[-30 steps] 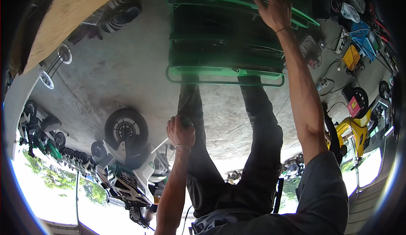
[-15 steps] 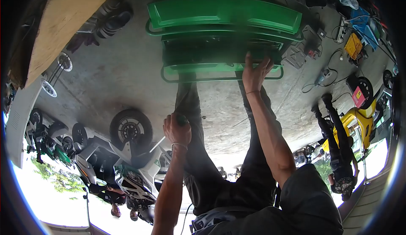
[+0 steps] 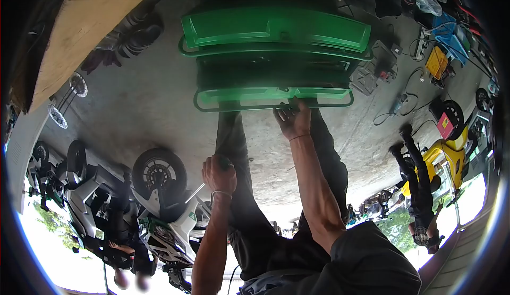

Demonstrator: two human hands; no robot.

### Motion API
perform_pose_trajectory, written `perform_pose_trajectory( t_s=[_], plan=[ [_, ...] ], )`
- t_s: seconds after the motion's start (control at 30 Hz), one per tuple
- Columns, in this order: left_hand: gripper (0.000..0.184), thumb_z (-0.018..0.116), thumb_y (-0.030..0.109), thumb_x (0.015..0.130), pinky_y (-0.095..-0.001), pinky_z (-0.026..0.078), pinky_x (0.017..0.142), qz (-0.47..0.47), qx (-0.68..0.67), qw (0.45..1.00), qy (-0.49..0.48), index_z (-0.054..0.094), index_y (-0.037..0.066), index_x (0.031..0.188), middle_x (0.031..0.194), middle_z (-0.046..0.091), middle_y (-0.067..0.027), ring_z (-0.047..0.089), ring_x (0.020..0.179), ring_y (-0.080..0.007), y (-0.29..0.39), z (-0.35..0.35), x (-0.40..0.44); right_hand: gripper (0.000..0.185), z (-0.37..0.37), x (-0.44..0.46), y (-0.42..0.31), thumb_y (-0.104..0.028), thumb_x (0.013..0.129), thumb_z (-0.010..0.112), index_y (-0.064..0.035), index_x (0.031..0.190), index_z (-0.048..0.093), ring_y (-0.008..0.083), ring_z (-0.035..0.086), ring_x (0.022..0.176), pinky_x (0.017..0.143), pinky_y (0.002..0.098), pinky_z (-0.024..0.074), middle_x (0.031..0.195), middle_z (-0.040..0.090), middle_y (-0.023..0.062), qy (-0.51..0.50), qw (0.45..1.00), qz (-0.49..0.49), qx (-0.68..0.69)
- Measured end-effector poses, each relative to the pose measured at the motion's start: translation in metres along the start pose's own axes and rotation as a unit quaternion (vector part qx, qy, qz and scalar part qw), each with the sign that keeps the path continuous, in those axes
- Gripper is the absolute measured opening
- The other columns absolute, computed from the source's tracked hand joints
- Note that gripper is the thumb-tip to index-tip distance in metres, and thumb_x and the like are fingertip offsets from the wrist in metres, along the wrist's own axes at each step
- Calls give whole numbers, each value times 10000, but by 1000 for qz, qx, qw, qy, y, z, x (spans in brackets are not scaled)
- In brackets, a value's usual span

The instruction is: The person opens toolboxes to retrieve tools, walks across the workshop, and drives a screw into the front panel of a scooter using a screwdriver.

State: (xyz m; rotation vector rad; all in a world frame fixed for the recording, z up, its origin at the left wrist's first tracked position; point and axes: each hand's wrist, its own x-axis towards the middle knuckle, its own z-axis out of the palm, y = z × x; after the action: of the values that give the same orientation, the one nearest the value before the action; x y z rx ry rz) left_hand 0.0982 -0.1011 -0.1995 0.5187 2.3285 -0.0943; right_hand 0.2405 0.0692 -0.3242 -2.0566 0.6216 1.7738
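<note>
My left hand (image 3: pixel 219 174) is closed around a screwdriver with a green handle (image 3: pixel 226 163). The metal shaft (image 3: pixel 195 193) points down and to the left, away from the box. In front of my legs stands a green metal toolbox (image 3: pixel 223 29) with its trays spread apart and rail handles along the sides. At its near rail (image 3: pixel 255 107), my right hand (image 3: pixel 295 120) has its fingers bent and apart, with nothing visible in them. The inside of the toolbox is dark and blurred, so its contents cannot be made out.
A motorcycle wheel (image 3: pixel 159 175) and white motorcycles are at the left. Brake discs (image 3: pixel 57 116) lie near a cardboard sheet (image 3: pixel 85 35). Cables, a yellow case (image 3: pixel 436 62) and a blue bin (image 3: pixel 450 37) are at the right. A person (image 3: pixel 419 189) stands by a yellow motorcycle (image 3: pixel 451 159).
My right hand has pulled back from over the toolbox tray to its near rail, moving left and towards me. The left hand still holds the screwdriver. The view has shifted slightly.
</note>
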Motion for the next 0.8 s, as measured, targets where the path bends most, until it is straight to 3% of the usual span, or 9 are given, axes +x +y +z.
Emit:
perform_pose_trajectory(
  t_s=[0.1,0.23,0.3,0.37,0.47,0.57,0.63,0.7,0.8],
  plan=[
    [126,604,109,689,-429,405,707,0,1,1000,-4,544,68,792,780,539,-108,518,784,-320,-5,0,-3,428,45,-29,-19,-272,822,564,-39,1158,439,246,448,1044,935,430,413,1116,428,121,-90,993,-67,-23],
    [187,601,115,632,-391,409,732,-11,2,1000,6,565,91,814,811,542,-71,517,824,-284,-12,4,-4,492,114,-49,-57,-271,822,602,-14,1197,416,270,452,1065,939,433,422,1154,428,136,-238,958,-144,-74],
    [214,607,121,625,-391,408,737,-18,-18,1000,1,559,81,830,829,543,-81,517,834,-285,-10,-7,-2,599,134,-47,-73,-275,803,640,41,1228,360,310,436,1091,962,439,421,1189,387,171,-224,966,-97,-83],
    [274,611,142,628,-401,404,741,-20,-22,1000,-7,541,69,882,858,550,-95,510,848,-290,-18,-16,-3,547,135,-28,-84,-270,811,639,83,1163,414,279,445,1088,970,432,422,1139,428,164,-245,959,-56,-128],
    [286,616,145,645,-400,400,765,-32,-56,998,4,530,73,908,902,540,-115,507,910,-291,-13,-26,-4,445,138,-30,-64,-259,841,599,26,1159,476,288,457,1119,1010,426,395,1146,470,172,-217,959,-105,-146],
    [325,640,171,674,-400,399,822,-43,-59,997,7,527,70,961,968,539,-133,503,955,-299,-11,-12,-16,426,126,-22,-34,-240,873,535,-17,1222,439,279,437,1157,1009,416,372,1213,449,161,-214,959,-64,-174],
    [340,639,171,682,-408,389,860,-66,-88,994,6,517,56,978,993,527,-144,491,995,-307,-5,-1,-30,447,106,-11,-14,-254,857,555,-34,1229,441,276,459,1131,987,411,374,1217,447,153,-250,934,-41,-253],
    [327,633,165,694,-410,388,868,-79,-98,992,14,517,51,978,999,524,-147,488,1001,-310,5,23,-55,472,84,-31,8,-277,844,562,-57,1243,440,275,494,1087,941,404,389,1195,471,136,-220,913,-10,-344],
    [295,605,146,729,-409,377,888,-83,-125,988,36,512,40,988,1017,516,-149,481,1017,-307,22,62,-81,460,51,-79,9,-312,853,552,-65,1228,454,223,503,1032,835,345,416,1145,505,98,-220,811,14,-541]
  ],
)
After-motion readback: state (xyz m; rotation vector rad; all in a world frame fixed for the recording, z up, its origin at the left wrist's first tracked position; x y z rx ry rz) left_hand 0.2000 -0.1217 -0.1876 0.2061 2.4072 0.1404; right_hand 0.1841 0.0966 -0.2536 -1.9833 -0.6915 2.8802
